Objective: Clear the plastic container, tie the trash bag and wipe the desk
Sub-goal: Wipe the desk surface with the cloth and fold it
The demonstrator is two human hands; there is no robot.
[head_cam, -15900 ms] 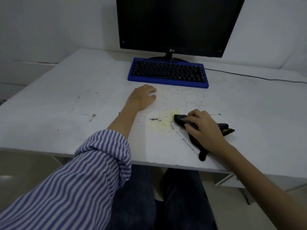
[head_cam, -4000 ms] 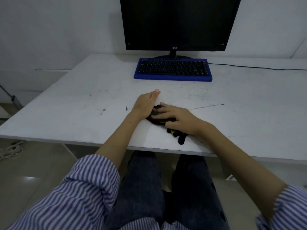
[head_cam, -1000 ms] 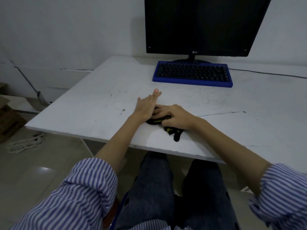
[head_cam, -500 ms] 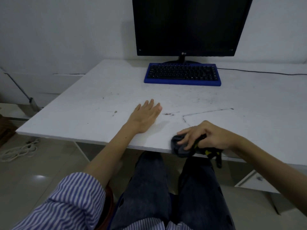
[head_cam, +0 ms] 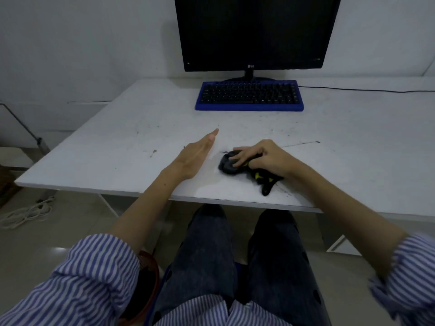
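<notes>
Two hands were on the desk (head_cam: pixel 353 142): the right hand (head_cam: pixel 263 158) gripped a dark cloth (head_cam: pixel 229 164) near its front edge, the left hand (head_cam: pixel 196 152) lay flat, fingers straight. Wiping looked nearly finished; faint specks remained, and no container or trash bag showed.

Single head-worn view
The bench (head_cam: pixel 329 142) is seen from above, forward and downward, at close range.
</notes>
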